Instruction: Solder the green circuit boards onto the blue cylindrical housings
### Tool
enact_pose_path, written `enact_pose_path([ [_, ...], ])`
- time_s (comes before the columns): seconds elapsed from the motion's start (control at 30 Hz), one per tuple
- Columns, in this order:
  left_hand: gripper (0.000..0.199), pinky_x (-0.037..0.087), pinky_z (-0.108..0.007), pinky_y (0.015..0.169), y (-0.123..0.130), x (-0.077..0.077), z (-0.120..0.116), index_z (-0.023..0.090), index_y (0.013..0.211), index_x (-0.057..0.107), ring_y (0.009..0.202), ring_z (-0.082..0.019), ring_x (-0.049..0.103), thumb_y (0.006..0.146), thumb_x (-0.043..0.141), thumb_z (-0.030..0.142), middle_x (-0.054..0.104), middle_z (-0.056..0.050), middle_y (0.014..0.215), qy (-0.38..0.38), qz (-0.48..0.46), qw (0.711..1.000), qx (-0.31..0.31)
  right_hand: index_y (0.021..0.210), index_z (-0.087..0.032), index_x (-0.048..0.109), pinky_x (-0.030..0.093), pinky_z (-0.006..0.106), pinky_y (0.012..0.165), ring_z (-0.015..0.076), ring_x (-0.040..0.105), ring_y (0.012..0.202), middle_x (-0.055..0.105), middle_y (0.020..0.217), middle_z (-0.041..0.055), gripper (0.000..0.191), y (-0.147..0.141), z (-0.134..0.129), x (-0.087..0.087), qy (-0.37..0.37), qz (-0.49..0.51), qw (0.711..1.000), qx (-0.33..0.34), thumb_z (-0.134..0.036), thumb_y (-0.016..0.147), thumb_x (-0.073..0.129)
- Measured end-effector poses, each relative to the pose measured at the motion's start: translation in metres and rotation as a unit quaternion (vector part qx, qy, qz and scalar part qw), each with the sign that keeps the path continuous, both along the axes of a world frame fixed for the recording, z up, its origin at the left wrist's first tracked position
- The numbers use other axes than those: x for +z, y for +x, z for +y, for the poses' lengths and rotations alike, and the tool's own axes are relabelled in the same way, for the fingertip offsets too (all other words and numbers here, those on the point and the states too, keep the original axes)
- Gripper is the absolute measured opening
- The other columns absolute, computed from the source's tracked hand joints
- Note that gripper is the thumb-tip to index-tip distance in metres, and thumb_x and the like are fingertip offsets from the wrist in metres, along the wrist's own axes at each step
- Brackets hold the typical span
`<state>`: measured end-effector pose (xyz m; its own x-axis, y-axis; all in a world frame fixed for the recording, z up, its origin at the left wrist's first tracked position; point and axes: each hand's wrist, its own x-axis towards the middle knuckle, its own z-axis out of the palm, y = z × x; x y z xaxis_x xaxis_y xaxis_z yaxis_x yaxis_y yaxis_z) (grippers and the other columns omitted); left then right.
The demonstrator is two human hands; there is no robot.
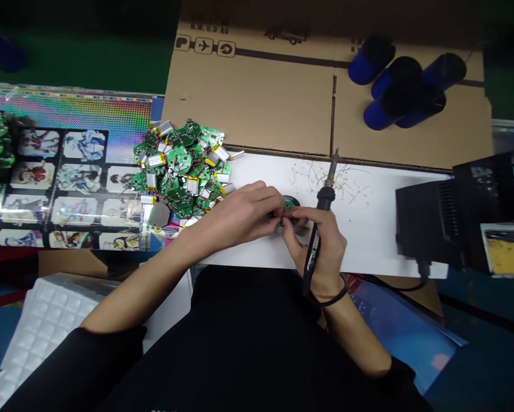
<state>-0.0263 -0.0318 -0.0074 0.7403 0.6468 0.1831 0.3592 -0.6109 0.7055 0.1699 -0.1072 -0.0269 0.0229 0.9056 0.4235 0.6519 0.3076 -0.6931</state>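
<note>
My left hand [254,213] is closed, its fingertips pinching at a small round green circuit board [290,203] on the white work surface. A soldering iron [324,200] rests in my right hand [323,243], its tip pointing up and away from the board. The thumb and forefinger of that same hand meet my left fingertips at the board's near edge. My fingers cover much of the board, so what they pinch there is partly hidden. Close beyond my left hand lies a heap of green circuit boards [180,160] with silver battery packs wired to them.
A cardboard box [257,103] stands along the back, with several blue-and-black cylinders [405,86] on it. At right sit a black soldering station [428,223] and a tray with a yellow sponge [509,254]. Wire scraps [325,177] litter the surface. Printed picture sheets [55,171] lie at left.
</note>
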Motion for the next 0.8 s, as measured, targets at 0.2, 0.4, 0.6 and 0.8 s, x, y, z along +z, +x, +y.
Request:
enact_pose_path([
  [0.2,0.012,0.050,-0.036,0.099,-0.005,-0.008,-0.002,0.019,0.110,0.068,0.111,-0.023,0.064,0.110,0.059,0.028,0.072,-0.009,0.114,-0.025,-0.041,0.999,-0.003,0.112,-0.031,0.064,0.057,0.043,0.077,0.0228,0.067,0.080,0.079,0.099,0.0007,0.030,0.003,-0.003,0.002,0.008,-0.026,1.000,0.009,-0.011,0.091,0.074],
  [0.4,0.014,0.051,-0.035,0.098,-0.006,-0.010,0.000,0.019,0.109,0.069,0.110,-0.022,0.063,0.111,0.059,0.028,0.069,-0.010,0.116,-0.020,-0.053,0.998,-0.017,0.122,-0.029,0.062,0.058,0.048,0.090,0.0271,0.072,0.101,0.079,0.111,0.0045,0.040,0.011,-0.006,0.001,0.010,-0.009,0.999,0.049,-0.010,0.091,0.075],
  [0.6,0.021,0.051,-0.036,0.097,-0.003,-0.001,0.006,0.019,0.110,0.072,0.106,-0.023,0.062,0.112,0.054,0.028,0.071,-0.011,0.117,0.042,0.003,0.998,-0.037,0.128,-0.028,0.060,0.059,0.054,0.103,0.0293,0.073,0.120,0.076,0.129,0.0096,0.046,0.030,-0.002,-0.006,-0.015,0.034,0.997,0.074,-0.013,0.091,0.081],
  [0.8,0.026,0.049,-0.038,0.091,0.006,0.011,0.009,0.018,0.111,0.073,0.102,-0.025,0.060,0.114,0.049,0.028,0.073,-0.011,0.115,0.133,0.095,0.986,-0.039,0.128,-0.028,0.060,0.060,0.052,0.111,0.0284,0.073,0.127,0.075,0.128,0.0079,0.047,0.038,0.007,-0.005,-0.018,0.062,0.996,0.056,-0.019,0.089,0.084],
])
